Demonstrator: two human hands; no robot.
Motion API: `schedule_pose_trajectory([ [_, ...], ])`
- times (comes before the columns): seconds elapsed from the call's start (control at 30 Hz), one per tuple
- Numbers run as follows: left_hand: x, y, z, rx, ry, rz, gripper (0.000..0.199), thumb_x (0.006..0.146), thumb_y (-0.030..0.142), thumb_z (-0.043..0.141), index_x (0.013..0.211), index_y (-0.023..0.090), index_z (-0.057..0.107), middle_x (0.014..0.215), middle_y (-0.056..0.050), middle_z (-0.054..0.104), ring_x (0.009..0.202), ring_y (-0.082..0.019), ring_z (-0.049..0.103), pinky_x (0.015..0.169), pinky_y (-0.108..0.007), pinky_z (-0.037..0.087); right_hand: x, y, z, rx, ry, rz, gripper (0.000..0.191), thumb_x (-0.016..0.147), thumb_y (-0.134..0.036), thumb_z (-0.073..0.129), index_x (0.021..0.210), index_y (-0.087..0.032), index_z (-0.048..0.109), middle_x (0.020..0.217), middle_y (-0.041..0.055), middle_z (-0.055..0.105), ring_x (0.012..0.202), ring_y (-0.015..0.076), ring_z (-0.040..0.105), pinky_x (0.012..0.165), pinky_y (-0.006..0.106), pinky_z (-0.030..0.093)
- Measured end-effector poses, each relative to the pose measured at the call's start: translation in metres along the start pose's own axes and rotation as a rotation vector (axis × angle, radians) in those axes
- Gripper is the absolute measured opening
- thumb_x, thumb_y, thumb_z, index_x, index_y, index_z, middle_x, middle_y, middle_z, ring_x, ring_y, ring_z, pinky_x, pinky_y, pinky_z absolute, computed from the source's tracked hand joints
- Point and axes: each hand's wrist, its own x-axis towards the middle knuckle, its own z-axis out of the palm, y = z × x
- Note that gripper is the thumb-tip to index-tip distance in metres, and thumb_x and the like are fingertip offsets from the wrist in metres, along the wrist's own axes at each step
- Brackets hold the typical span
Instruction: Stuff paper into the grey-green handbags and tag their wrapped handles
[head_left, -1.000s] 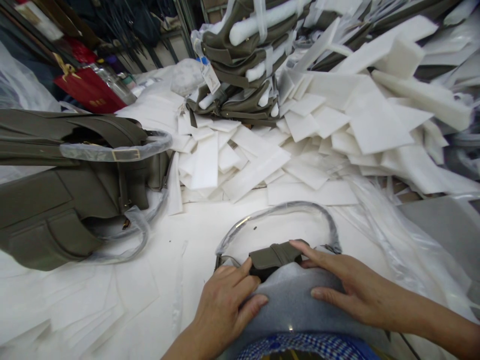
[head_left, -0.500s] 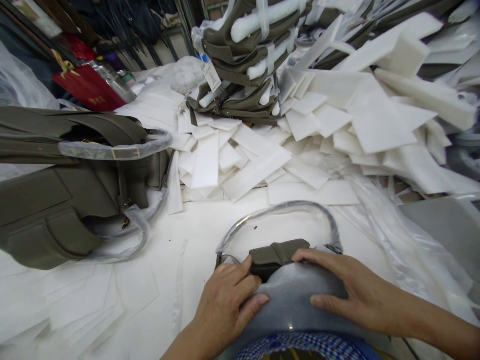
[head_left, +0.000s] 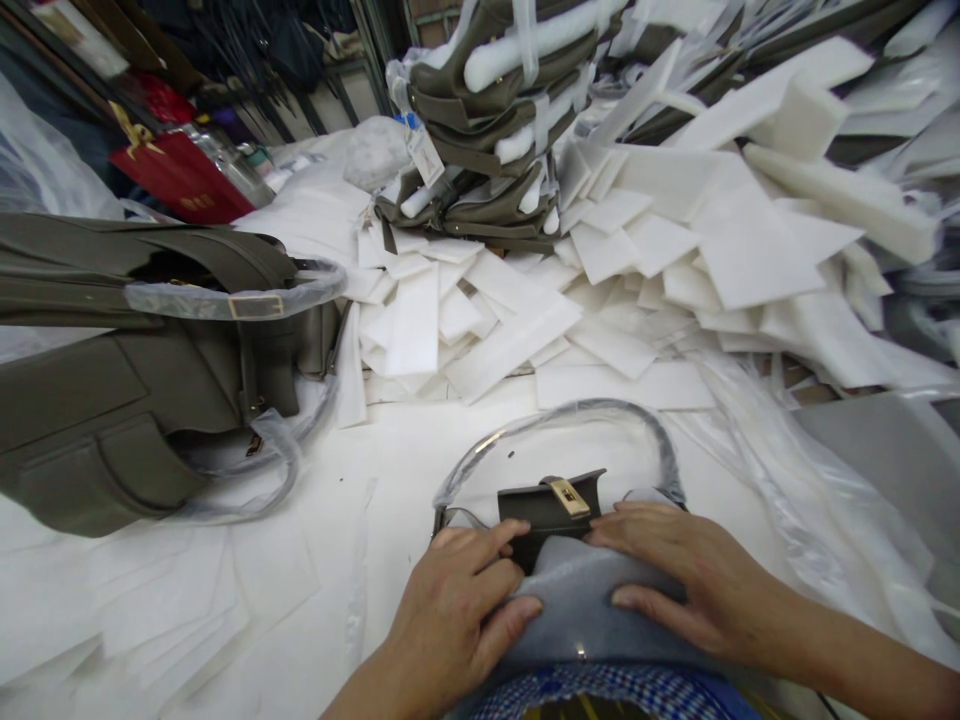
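A bag with a smooth grey-blue panel (head_left: 577,600) lies at the bottom centre, against a blue checked garment. Its plastic-wrapped handle (head_left: 555,412) arches away over the white table. Between the hands, a dark olive flap (head_left: 525,505) stands raised, showing a gold clasp (head_left: 570,498). My left hand (head_left: 461,600) grips the bag's edge at the left, its index finger by the flap and its thumb on the grey panel. At the right, my right hand (head_left: 690,575) holds the same edge, fingers behind it and thumb on the panel.
Olive bags (head_left: 150,380) lie at the left, and more wrapped bags (head_left: 480,130) are stacked at the back. White foam sheets (head_left: 750,230) are heaped at the back right. Clear plastic (head_left: 817,480) trails along the right. A red paper bag (head_left: 184,178) stands at the back left.
The olive flap has turned upward and now shows its gold clasp. The fingers of both my hands have shifted slightly along the bag's edge.
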Motion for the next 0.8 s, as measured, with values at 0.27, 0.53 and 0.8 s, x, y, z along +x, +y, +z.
schedule_pose_trajectory([
  [0.27, 0.009, -0.003, 0.018, 0.302, -0.061, -0.167, 0.027, 0.097, 0.045, 0.052, 0.1, 0.019, 0.061, 0.083, -0.005, 0.066, 0.078, -0.028, 0.062, 0.073, -0.045, 0.049, 0.004, 0.003, 0.015, -0.208, 0.019, 0.018, 0.042, 0.096, -0.045, 0.056, 0.126, -0.015, 0.06, 0.107, 0.0135, 0.068, 0.095, 0.0262, 0.065, 0.082, 0.042, 0.057],
  [0.53, 0.018, -0.002, 0.026, 0.313, -0.051, -0.083, 0.013, 0.098, 0.02, 0.05, 0.11, 0.018, 0.055, 0.105, -0.008, 0.064, 0.097, -0.026, 0.06, 0.087, -0.043, 0.05, 0.006, -0.002, 0.027, -0.365, 0.049, 0.02, 0.027, 0.099, -0.03, 0.051, 0.117, -0.014, 0.061, 0.107, 0.013, 0.067, 0.098, 0.0287, 0.061, 0.099, 0.052, 0.045],
  [0.8, 0.005, -0.005, 0.031, 0.323, 0.054, -0.143, 0.027, 0.1, 0.042, 0.045, 0.091, 0.02, 0.057, 0.081, -0.006, 0.061, 0.077, -0.026, 0.057, 0.074, -0.042, 0.048, 0.002, 0.001, 0.022, -0.354, 0.033, 0.086, 0.034, 0.099, -0.049, 0.048, 0.097, -0.018, 0.062, 0.085, 0.0078, 0.064, 0.081, 0.0258, 0.06, 0.075, 0.04, 0.048],
])
